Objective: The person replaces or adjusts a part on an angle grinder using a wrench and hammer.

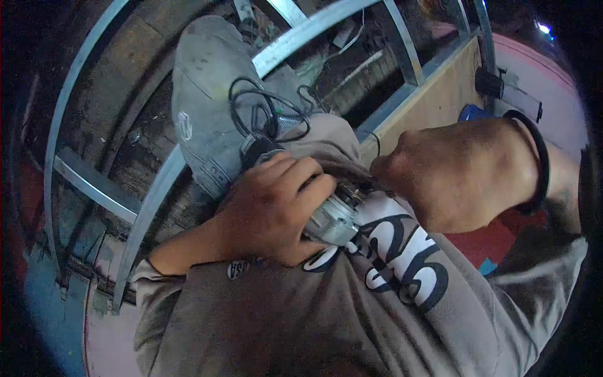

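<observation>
My left hand point(276, 201) is wrapped around an angle grinder point(336, 223) held against my shirt front. The silver gear head shows past my fingers, and the dark rear end of the body sticks out above my knuckles. A black cord point(233, 103) lies in loops over my trouser leg beside the tool. My right hand point(449, 176), with a black band on the wrist, is closed just right of the gear head. Its fingertips point down and are hidden behind the hand, so whatever they hold cannot be made out.
Curved metal frame bars point(314, 34) arch in front of me and down the left side point(160, 207). A wooden board point(433, 94) runs along the right. A red surface point(496, 242) shows below my right wrist. Dark, littered ground lies between the bars.
</observation>
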`<state>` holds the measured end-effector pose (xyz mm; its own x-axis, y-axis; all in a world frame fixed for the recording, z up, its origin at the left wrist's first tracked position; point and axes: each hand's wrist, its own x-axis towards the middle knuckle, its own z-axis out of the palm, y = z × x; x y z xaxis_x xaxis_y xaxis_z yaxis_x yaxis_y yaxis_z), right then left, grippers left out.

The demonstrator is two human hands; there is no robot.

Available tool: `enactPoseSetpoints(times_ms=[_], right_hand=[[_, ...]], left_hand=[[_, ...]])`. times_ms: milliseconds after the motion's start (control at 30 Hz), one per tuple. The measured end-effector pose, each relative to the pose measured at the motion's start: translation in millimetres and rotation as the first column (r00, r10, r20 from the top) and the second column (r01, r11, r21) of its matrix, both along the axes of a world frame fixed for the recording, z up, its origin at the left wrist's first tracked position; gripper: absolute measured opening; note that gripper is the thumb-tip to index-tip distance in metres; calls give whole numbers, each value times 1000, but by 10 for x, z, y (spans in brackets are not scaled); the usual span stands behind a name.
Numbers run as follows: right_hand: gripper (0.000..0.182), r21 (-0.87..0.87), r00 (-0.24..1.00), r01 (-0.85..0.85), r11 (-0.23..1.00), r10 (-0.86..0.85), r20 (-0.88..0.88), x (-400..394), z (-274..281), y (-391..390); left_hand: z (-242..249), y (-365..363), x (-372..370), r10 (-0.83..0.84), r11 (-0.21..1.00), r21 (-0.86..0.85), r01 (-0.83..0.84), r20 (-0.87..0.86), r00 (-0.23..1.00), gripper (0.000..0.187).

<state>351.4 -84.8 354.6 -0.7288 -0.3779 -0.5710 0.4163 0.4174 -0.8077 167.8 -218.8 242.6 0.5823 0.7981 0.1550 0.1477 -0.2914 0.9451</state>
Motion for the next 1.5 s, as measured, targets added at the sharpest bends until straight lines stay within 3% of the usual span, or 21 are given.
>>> enactPoseSetpoints(times_ms=[67,133,167,267,300,333,400,433,467,500,700,833,933,967,1033,1100,1200,1233,1333,1467,1500], right_hand=[[19,-256,966,135,957,-185,-183,187,-238,-15],[19,120,813,-266,956,290,-505,275,-338,71],[19,207,752,-328,922,387,-533,274,-315,60],[16,242,993,-11,970,40,-114,255,-256,-9],[17,287,992,113,951,-124,22,236,-243,-37],[14,240,876,414,878,-456,158,-139,159,-129],[20,332,926,116,936,-223,305,119,-32,-212],[28,339,896,-95,936,-68,439,51,-22,-204],[26,373,895,29,927,-190,403,39,50,-251],[25,642,939,101,760,-285,190,189,40,-395],[25,537,873,238,810,-421,248,189,65,-403],[28,546,927,82,834,-265,266,132,153,-279],[32,153,710,487,860,-492,503,-11,295,-202],[32,150,722,472,869,-478,501,-11,287,-160],[35,129,934,179,975,-210,289,15,198,22],[39,179,991,-121,976,109,75,64,103,223],[44,364,799,-472,803,564,-208,93,-84,422],[56,376,668,-718,586,732,135,39,-108,437],[55,422,680,-693,585,725,112,-1,-72,519],[53,480,697,-647,592,715,58,-187,-52,599],[52,493,705,-633,597,708,48,-206,-34,612]], left_hand=[[39,21,-7,-68,997,-34,67,-27,997,57],[-41,14,52,21,999,48,-21,-12,1000,66],[-43,4,70,48,996,80,-44,-53,997,68],[-131,-72,141,149,987,70,-146,-43,988,73],[-146,-104,120,204,975,97,-199,-38,978,71],[-106,-111,143,179,983,38,-177,-48,983,73],[-173,-222,156,194,976,119,-183,-86,977,73],[-118,-223,131,59,998,-17,-61,-72,996,76],[-84,-208,112,-32,995,-100,22,-105,994,77],[-127,-237,121,20,999,-28,-23,-110,994,69],[57,-178,41,92,995,37,-88,-128,988,39],[277,-89,-103,77,997,-9,-78,-47,996,26],[263,-34,-100,-1,1000,18,3,-84,996,33],[309,-32,-111,2,999,-43,-5,-63,998,36],[308,-7,-110,52,995,-79,-58,-73,996,43],[265,74,-95,54,995,-75,-58,-54,997,40],[177,235,-124,-16,976,-215,28,57,998,38],[232,241,-162,-47,964,-253,76,117,992,39],[184,160,-95,50,968,-250,-29,82,995,40],[242,1,-31,72,997,47,-64,-207,976,35],[297,-108,-42,72,992,109,-64,-71,995,27]])
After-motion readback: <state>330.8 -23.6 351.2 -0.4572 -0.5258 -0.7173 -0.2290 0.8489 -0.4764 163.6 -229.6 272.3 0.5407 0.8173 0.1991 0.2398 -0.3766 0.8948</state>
